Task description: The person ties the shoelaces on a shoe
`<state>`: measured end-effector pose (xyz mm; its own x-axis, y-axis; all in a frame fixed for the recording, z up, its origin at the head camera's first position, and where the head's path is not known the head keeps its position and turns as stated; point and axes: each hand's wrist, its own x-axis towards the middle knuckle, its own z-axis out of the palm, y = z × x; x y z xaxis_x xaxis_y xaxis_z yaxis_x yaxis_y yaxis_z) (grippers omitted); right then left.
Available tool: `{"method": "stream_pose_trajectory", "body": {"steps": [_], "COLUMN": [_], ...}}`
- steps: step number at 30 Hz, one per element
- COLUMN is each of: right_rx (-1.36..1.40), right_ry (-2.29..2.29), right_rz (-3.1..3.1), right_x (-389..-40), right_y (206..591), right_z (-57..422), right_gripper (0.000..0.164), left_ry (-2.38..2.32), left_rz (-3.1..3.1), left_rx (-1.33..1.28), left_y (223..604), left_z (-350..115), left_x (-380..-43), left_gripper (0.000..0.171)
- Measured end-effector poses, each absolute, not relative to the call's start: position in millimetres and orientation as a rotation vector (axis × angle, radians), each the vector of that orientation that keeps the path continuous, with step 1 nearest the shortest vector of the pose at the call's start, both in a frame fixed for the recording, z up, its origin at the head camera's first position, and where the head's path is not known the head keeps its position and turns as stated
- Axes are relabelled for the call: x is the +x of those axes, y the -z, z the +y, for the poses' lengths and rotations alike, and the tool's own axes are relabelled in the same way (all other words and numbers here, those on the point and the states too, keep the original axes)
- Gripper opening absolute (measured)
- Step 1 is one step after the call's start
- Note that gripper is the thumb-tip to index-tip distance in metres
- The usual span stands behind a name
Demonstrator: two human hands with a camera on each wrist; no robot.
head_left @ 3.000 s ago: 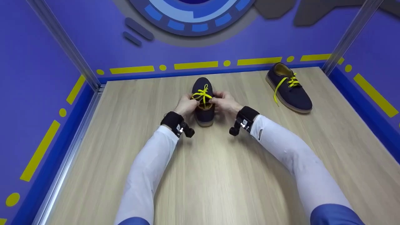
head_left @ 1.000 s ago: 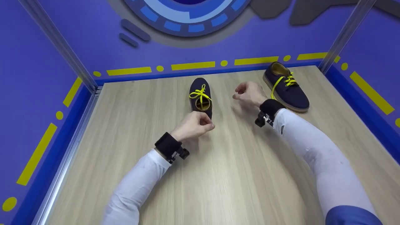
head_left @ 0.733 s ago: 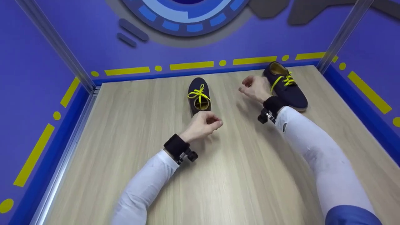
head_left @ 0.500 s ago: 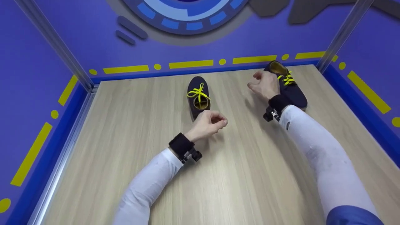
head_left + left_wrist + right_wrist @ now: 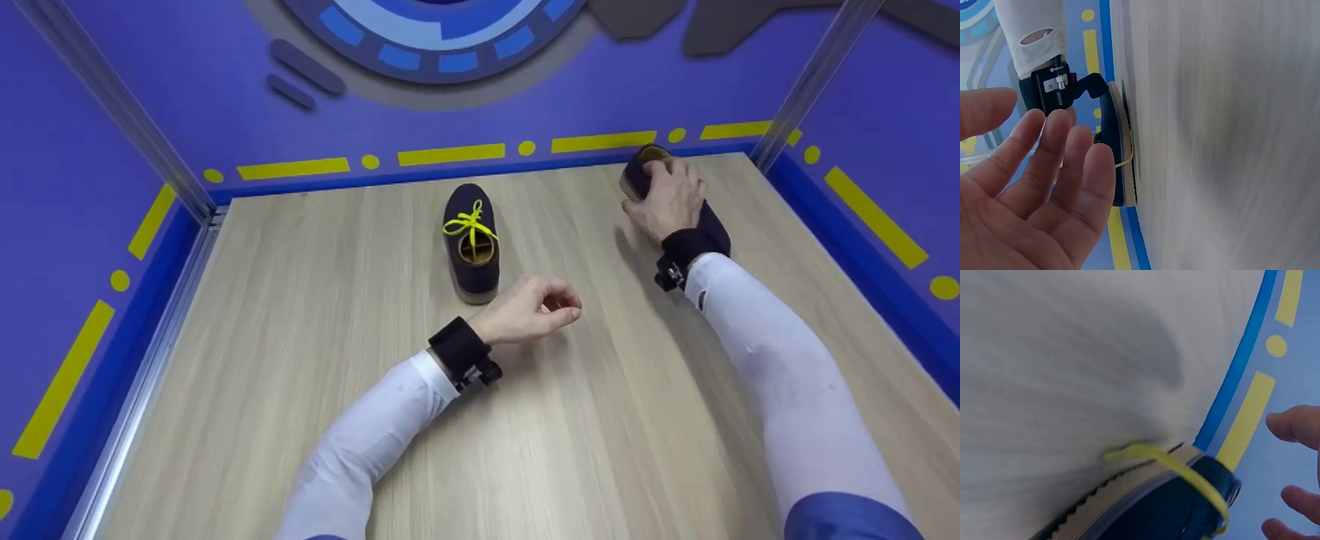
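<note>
A dark shoe point(image 5: 478, 281) stands left of centre with its toe toward the back wall. Its yellow lace point(image 5: 469, 223) is tied in a bow. My left hand point(image 5: 525, 311) hovers beside its heel, fingers loosely curled around nothing. At the back right, my right hand point(image 5: 667, 202) is over a second dark shoe point(image 5: 636, 178), covering its laces in the head view. In the right wrist view the fingertips point(image 5: 1297, 422) stand spread and apart from this shoe point(image 5: 1151, 514). A loose yellow lace end point(image 5: 1185, 472) hangs over its side onto the table.
Both shoes are on a light wood-grain table point(image 5: 337, 247). Blue panels point(image 5: 412, 120) with yellow markings enclose it at the back and both sides, joined by metal corner posts point(image 5: 817, 75). Each wrist carries a black strap with a small camera point(image 5: 459, 349).
My hands have left the bow-tied shoe. The right hand has moved right, over the second shoe, and its fingers have spread. The left has drawn back and then shifted right.
</note>
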<state>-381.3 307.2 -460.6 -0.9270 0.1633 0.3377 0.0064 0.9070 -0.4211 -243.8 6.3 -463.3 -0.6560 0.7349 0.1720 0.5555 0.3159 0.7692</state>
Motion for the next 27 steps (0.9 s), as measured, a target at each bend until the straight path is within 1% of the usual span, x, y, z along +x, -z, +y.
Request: {"method": "stream_pose_trajectory", "body": {"steps": [7, 11, 14, 17, 21, 27], "right_rx": [-0.296, -0.415, -0.452, -0.42, -0.364, -0.364], "right_ry": [-0.602, -0.639, -0.656, -0.663, -0.647, -0.608], "right_rz": [-2.787, -2.863, -2.945, -2.989, -2.996, -3.024], "right_x": [-381, -378, -376, -377, -379, -376], "right_y": [465, 477, 487, 494, 495, 494], "right_z": [335, 349, 357, 360, 362, 364], "right_gripper": [0.108, 0.121, 0.125, 0.122, 0.117, 0.119], "left_ry": [-1.173, -1.107, -1.072, -1.061, -1.092, -1.145], "left_rz": [2.392, 2.396, 2.382, 2.386, 2.397, 2.362], "left_rx": [1.216, 1.237, 1.241, 1.24, 1.237, 1.207], "left_y": [463, 464, 465, 465, 464, 467], "left_z": [17, 24, 28, 30, 30, 28], "left_x": [-241, -241, -241, -241, -242, -244], "left_gripper": [0.015, 0.017, 0.019, 0.019, 0.018, 0.017]}}
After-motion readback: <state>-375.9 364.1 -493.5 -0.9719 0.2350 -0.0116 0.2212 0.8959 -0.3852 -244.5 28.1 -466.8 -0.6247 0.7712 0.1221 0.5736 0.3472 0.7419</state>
